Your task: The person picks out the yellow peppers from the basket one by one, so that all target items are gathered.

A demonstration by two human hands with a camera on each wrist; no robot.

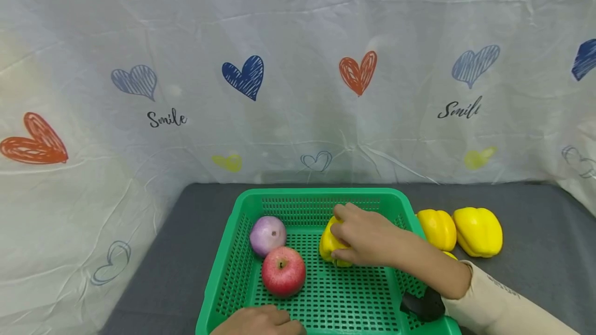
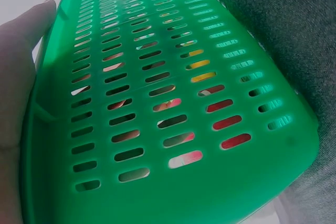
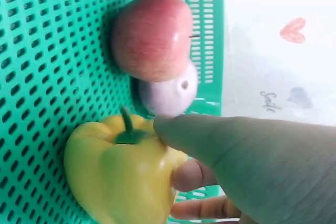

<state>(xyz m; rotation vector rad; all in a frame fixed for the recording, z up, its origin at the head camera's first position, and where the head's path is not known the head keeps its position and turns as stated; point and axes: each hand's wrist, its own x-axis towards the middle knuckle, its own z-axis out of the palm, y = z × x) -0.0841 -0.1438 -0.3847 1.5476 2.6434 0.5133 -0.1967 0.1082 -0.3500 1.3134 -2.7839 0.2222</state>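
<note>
In the head view, my right hand (image 1: 368, 237) grips a yellow bell pepper (image 1: 328, 244) inside the green plastic basket (image 1: 321, 193). From the right wrist view, the thumb lies on the bell pepper (image 3: 123, 174) beside its green stem, with fingers along its side. A red apple (image 1: 284, 272) and a round purple onion (image 1: 267, 235) sit together in the basket's left part. My left hand (image 1: 261, 320) holds the basket's near rim, fingers curled over it. The left wrist view shows the basket's slotted outer wall (image 2: 173, 195) and part of that hand.
Outside the basket on the right lie more yellow bell peppers (image 1: 478, 231), one partly hidden behind my right arm. A black device (image 1: 422, 305) is at my right wrist. Grey cloth (image 1: 163, 273) covers the table, and a white curtain (image 1: 298, 118) printed with hearts hangs behind.
</note>
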